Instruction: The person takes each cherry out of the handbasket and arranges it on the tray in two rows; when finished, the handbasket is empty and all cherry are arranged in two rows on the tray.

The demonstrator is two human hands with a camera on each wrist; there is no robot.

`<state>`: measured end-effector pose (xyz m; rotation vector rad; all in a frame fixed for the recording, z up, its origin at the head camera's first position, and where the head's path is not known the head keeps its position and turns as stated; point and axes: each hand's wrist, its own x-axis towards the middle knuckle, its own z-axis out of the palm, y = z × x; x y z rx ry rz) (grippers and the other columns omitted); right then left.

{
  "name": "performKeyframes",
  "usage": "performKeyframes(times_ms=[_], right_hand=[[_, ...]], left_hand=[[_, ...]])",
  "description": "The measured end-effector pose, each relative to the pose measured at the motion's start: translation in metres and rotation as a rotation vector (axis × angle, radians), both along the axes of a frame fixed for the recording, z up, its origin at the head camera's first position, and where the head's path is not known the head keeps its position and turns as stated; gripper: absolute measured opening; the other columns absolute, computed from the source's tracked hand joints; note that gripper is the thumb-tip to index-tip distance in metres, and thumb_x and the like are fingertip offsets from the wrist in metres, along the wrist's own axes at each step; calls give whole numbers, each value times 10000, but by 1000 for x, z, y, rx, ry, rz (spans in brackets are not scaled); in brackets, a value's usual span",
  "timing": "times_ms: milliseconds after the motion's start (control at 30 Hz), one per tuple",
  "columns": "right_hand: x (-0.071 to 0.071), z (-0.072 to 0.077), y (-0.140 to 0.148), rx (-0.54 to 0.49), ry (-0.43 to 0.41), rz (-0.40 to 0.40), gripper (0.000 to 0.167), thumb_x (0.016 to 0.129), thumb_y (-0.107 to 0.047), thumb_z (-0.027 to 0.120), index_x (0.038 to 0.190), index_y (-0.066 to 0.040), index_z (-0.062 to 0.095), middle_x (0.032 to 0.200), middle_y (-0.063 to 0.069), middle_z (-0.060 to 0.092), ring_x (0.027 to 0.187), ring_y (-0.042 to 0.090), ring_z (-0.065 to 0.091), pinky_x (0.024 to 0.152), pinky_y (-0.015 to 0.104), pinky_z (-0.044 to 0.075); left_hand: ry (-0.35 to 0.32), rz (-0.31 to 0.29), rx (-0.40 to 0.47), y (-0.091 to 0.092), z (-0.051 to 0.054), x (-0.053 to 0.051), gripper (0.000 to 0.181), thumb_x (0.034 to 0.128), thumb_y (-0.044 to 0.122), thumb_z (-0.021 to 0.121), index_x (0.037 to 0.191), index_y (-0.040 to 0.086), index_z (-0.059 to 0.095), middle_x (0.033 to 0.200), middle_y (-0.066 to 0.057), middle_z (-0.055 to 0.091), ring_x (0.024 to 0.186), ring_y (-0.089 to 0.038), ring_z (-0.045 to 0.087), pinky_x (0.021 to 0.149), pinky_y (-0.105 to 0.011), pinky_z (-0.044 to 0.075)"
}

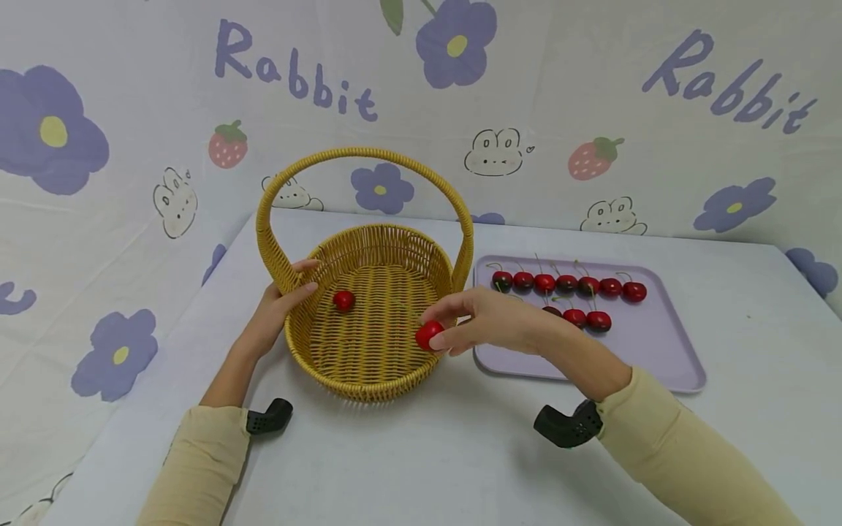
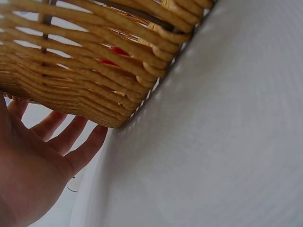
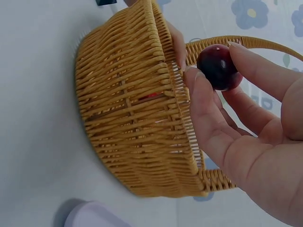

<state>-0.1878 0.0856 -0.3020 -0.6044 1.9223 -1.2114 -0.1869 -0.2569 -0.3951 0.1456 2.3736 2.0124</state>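
Observation:
A round yellow wicker basket (image 1: 368, 391) with a tall arched handle stands on the white table. My left hand (image 1: 270, 315) grips its left side by the foot of the handle; in the left wrist view, that hand's fingers (image 2: 87, 146) touch the outer weave. One red cherry (image 1: 343, 300) lies on the basket's floor, toward the left. Over the basket's right rim, my right hand (image 1: 483, 321) pinches another cherry (image 1: 429, 335) between thumb and fingertips. The right wrist view shows this held cherry (image 3: 218, 67) as dark red and glossy, above the rim.
Right of the basket is a pale purple tray (image 1: 658, 358) bearing several stemmed cherries (image 1: 544, 283) in two rows. My right forearm passes over the tray's near left part. Behind the table hangs a cloth (image 1: 539, 88) printed with flowers, rabbits and strawberries.

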Motion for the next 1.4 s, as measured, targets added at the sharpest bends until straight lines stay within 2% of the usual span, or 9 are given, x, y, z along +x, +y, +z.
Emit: performKeyframes(times_ms=[100, 333, 567, 767, 900, 1033, 1233, 1400], right_hand=[[3, -2, 9, -5, 17, -6, 407, 881, -210, 697, 1247, -63, 599, 1096, 84, 623, 996, 340, 602, 885, 451, 485], [10, -5, 32, 10, 54, -36, 393, 863, -221, 713, 1227, -110, 614, 1134, 65, 614, 1043, 273, 544, 876, 470, 470], [15, -7, 67, 69, 84, -131, 423, 842, -302, 730, 1217, -152, 603, 1169, 48, 590, 1082, 259, 539, 887, 399, 459], [14, -16, 106, 85, 107, -202, 427, 866, -297, 705, 1219, -100, 568, 1158, 119, 555, 1041, 305, 560, 893, 423, 466], [9, -24, 134, 47, 80, -258, 429, 888, -232, 685, 1239, -48, 522, 1140, 175, 522, 1042, 351, 544, 885, 364, 480], [2, -32, 166, 45, 44, -315, 450, 917, -202, 646, 1283, -11, 467, 1159, 172, 517, 1056, 334, 547, 878, 322, 485], [-8, -44, 215, 52, -4, -411, 534, 961, -193, 582, 1371, 62, 353, 1170, 115, 568, 1054, 224, 610, 876, 279, 489], [-10, -57, 240, 51, -64, -486, 462, 980, -200, 549, 1347, 16, 370, 1159, 83, 534, 1006, 142, 620, 858, 270, 497]], left_hand=[[-5, 2, -1, 0, -1, 0, 517, 977, 238, 516, 1445, 73, 372, 1502, -118, 316, 1357, -294, 303, 1091, -493, 214], [-8, 3, -1, 0, -2, 0, 519, 978, 239, 515, 1447, 71, 371, 1502, -117, 317, 1363, -284, 293, 1095, -485, 205], [-3, -1, -8, 0, -3, 0, 520, 976, 263, 520, 1438, 72, 379, 1495, -122, 326, 1350, -292, 310, 1082, -497, 223], [6, 1, -8, 1, -2, 0, 514, 975, 256, 521, 1430, 60, 383, 1486, -132, 335, 1338, -300, 322, 1074, -500, 233], [3, 2, -7, 1, -2, 1, 501, 978, 241, 518, 1429, 64, 390, 1486, -134, 336, 1337, -299, 326, 1077, -493, 232], [-5, 3, -2, 2, 0, 1, 508, 975, 234, 517, 1435, 65, 385, 1485, -127, 336, 1336, -291, 325, 1079, -480, 228], [-9, 0, -4, 2, 3, 1, 522, 973, 235, 514, 1447, 68, 371, 1496, -121, 322, 1347, -294, 314, 1088, -487, 220], [-5, 3, -12, 0, 1, 1, 518, 976, 235, 514, 1444, 65, 375, 1504, -123, 315, 1361, -300, 294, 1094, -501, 201]])
